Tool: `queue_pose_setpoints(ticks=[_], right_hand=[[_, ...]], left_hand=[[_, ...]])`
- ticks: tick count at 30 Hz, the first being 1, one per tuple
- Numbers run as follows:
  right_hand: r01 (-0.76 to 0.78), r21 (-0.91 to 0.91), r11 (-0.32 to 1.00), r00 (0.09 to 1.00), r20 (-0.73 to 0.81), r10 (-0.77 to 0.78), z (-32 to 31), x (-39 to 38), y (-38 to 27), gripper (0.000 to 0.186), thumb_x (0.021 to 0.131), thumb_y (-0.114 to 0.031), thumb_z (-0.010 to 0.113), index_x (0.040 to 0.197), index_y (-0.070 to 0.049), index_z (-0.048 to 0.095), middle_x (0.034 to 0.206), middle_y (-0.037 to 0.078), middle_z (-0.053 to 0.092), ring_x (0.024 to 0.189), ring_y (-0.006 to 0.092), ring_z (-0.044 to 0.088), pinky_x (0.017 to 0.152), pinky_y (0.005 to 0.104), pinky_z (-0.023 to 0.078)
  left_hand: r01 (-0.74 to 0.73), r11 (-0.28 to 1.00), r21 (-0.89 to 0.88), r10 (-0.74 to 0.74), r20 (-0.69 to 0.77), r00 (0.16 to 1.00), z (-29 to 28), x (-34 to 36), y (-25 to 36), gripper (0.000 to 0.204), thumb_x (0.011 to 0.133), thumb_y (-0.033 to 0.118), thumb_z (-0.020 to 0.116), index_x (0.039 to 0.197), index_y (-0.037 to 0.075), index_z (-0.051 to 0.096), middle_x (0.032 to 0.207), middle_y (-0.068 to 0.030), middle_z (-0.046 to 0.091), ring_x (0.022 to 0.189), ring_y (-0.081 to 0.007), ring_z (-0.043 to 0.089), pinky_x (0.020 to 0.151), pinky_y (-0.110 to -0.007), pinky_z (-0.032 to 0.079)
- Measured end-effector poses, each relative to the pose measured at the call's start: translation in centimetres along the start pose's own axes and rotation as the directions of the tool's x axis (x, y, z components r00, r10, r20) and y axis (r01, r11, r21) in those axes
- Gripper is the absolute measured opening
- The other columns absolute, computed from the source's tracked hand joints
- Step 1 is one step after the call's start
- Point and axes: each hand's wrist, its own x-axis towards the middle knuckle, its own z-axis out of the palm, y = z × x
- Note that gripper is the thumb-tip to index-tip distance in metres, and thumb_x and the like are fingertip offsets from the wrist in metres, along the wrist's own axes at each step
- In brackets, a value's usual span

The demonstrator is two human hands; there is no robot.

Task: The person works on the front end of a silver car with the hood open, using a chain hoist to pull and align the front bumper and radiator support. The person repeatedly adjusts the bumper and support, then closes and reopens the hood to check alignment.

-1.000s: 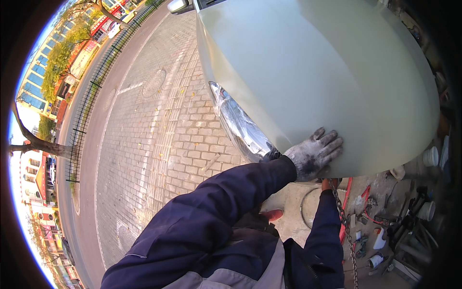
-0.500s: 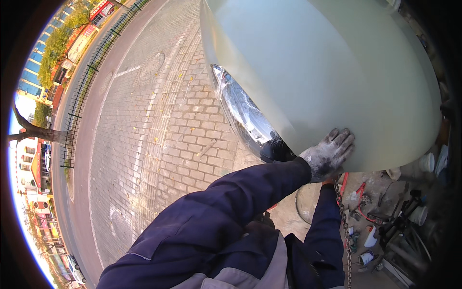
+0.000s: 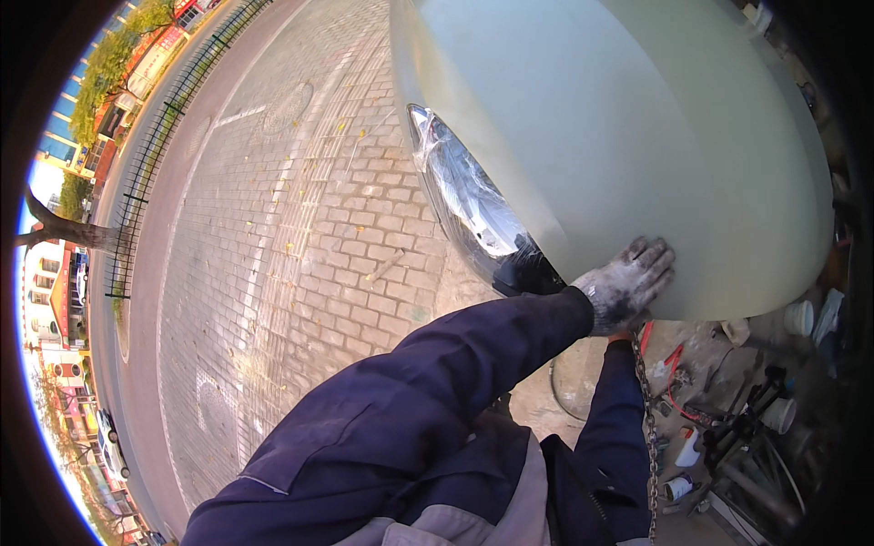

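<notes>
My left hand (image 3: pixel 628 284), in a pale knit glove smeared dark, lies flat on a car hood (image 3: pixel 674 182) near its front edge. Its fingers are stretched out over the dull grey-green surface. Below that edge, my right hand (image 3: pixel 623 336) shows only a sliver by the cuff; its fingers are hidden behind the hood and the left hand. A metal chain (image 3: pixel 649 428) hangs along my right sleeve. Left of my left hand sits a headlight (image 3: pixel 473 200) with clear, crinkled film over it, and a black part (image 3: pixel 528 275) at its lower end.
At the right, the ground holds a red hose (image 3: pixel 674 373), a white bottle (image 3: pixel 689 448), a can (image 3: pixel 678 489), white buckets (image 3: pixel 779 415) and dark metal parts. Brick paving (image 3: pixel 364 237) stretches left towards a road, a fence (image 3: pixel 137 196) and a tree trunk (image 3: pixel 77 233).
The view has shifted slightly, and the headlight and hood edge sit a little differently in it. My left hand remains flat on nearly the same spot of the hood.
</notes>
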Motion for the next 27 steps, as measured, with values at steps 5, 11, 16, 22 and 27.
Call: queue_pose_setpoints(ticks=[5, 11, 16, 22, 27], right_hand=[[0.005, -0.002, 1.000, 1.000, 0.021, -0.004, 0.2, -0.1, -0.2, 0.040, 0.103, -0.029, 0.063, 0.132, -0.002, 0.069, 0.133, 0.024, 0.070, 0.123, 0.0395, 0.066, 0.104, 0.0481, 0.051], [0.009, 0.000, 1.000, 0.999, 0.037, -0.009, 0.8, 0.2, -0.3, 0.040, 0.103, -0.029, 0.063, 0.132, -0.002, 0.068, 0.134, 0.024, 0.069, 0.123, 0.0395, 0.066, 0.105, 0.0482, 0.051], [-0.002, 0.013, 1.000, 0.999, 0.041, 0.002, 1.1, 0.7, -1.0, 0.041, 0.103, -0.029, 0.063, 0.133, -0.002, 0.068, 0.135, 0.024, 0.069, 0.124, 0.0396, 0.066, 0.105, 0.0482, 0.051], [-0.016, 0.045, 0.999, 0.998, 0.060, 0.014, 1.3, 1.2, -1.0, 0.041, 0.103, -0.030, 0.064, 0.133, -0.002, 0.068, 0.136, 0.024, 0.069, 0.125, 0.0397, 0.065, 0.106, 0.0482, 0.050], [-0.051, 0.097, 0.994, 0.995, 0.085, 0.042, 1.0, 0.4, 0.5, 0.042, 0.103, -0.030, 0.064, 0.134, -0.003, 0.068, 0.137, 0.025, 0.068, 0.126, 0.0398, 0.065, 0.107, 0.0482, 0.050]], left_hand=[[0.003, 1.000, 0.011, -0.004, 0.019, 1.000, -0.4, -0.2, 0.1, 0.078, 0.091, 0.038, 0.073, 0.152, -0.004, 0.049, 0.164, -0.0287, 0.041, 0.155, -0.0446, 0.035, 0.129, -0.061, 0.025], [0.000, 1.000, -0.017, 0.000, 0.005, 1.000, -0.5, -0.1, 0.0, 0.077, 0.090, 0.037, 0.073, 0.151, -0.004, 0.050, 0.164, -0.0275, 0.041, 0.156, -0.0442, 0.035, 0.129, -0.059, 0.026], [0.011, 1.000, -0.026, -0.010, 0.038, 0.999, -0.9, 0.0, 0.1, 0.079, 0.089, 0.038, 0.074, 0.151, -0.004, 0.049, 0.164, -0.0268, 0.042, 0.156, -0.0437, 0.034, 0.129, -0.059, 0.027], [0.019, 0.998, -0.054, -0.016, 0.054, 0.998, -1.6, 0.2, 0.4, 0.080, 0.088, 0.037, 0.075, 0.152, -0.004, 0.049, 0.162, -0.0267, 0.043, 0.156, -0.0440, 0.034, 0.129, -0.059, 0.027], [0.014, 0.999, -0.036, -0.012, 0.068, 0.998, -1.8, 0.2, 0.5, 0.080, 0.087, 0.037, 0.076, 0.151, -0.004, 0.051, 0.161, -0.0278, 0.044, 0.156, -0.0441, 0.034, 0.130, -0.058, 0.025]])
